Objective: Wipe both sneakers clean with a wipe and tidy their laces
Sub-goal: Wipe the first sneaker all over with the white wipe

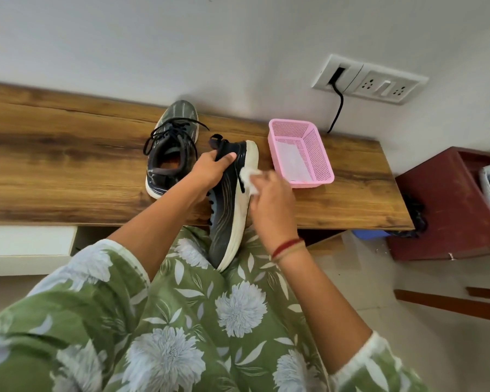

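Note:
A dark sneaker with a white sole [229,219] lies on its side, heel toward the wall and toe on my lap. My left hand [210,171] grips it at the collar near the heel. My right hand [269,199] holds a crumpled white wipe [249,181] against the sole's white edge. The other sneaker [170,145], dark with grey mesh and loose black laces, stands upright on the wooden shelf [68,165] to the left, toe toward the wall.
A pink mesh basket [317,154] sits on the shelf to the right of the held shoe. A black cable [337,108] hangs from a wall socket panel [374,83] above it. A maroon wooden box [441,205] stands at the right.

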Tool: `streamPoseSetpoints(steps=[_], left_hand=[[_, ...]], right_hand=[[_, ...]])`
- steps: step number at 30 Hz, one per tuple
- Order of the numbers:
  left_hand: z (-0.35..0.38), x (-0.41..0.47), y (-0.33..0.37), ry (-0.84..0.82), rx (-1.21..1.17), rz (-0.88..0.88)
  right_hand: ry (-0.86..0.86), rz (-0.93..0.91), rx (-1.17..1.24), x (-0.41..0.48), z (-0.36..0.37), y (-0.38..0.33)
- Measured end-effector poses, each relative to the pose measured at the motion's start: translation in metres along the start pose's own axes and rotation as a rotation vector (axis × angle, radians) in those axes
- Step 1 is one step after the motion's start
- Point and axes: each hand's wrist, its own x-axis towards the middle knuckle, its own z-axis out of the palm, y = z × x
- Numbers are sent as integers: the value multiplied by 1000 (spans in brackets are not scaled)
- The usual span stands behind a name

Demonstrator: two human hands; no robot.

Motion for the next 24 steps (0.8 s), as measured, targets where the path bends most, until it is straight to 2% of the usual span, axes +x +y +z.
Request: streamPoseSetpoints(steps=[2, 5, 9, 10, 12, 14, 15, 16, 18, 19, 20, 24], left_hand=[[2, 3, 1, 12, 26, -9], [0, 8, -1, 61, 54, -57], [-4, 14, -4, 92, 9, -106], [-2, 14, -4, 82, 7, -104], [3, 14, -4, 77, 26, -99], [5, 16, -4, 94, 45, -102], [5, 18, -5, 103, 54, -108], [6, 19, -5, 107, 59, -113], [6, 21, -7, 111, 59, -120], [6, 22, -8, 116, 69, -117], [6, 23, -9, 124, 87, -109], [9, 27, -9, 146, 137, -117]], right_hand=[[46, 42, -11, 18, 7, 2], [-90, -5, -47, 2, 36, 1], [-118, -28, -6, -38, 42, -4], [-159, -17, 0, -42, 38, -5], [-371, 9, 9, -41, 24, -4], [-511, 128, 178, -35, 8, 3], [-464, 207, 287, -28, 1, 7], [-326, 262, 348, -20, -5, 10], [10, 286, 356, 3, -6, 16], [89, 259, 346, 16, -4, 16], [92, 216, 330, 25, 1, 16], [-120, 57, 102, 23, 32, 9]])
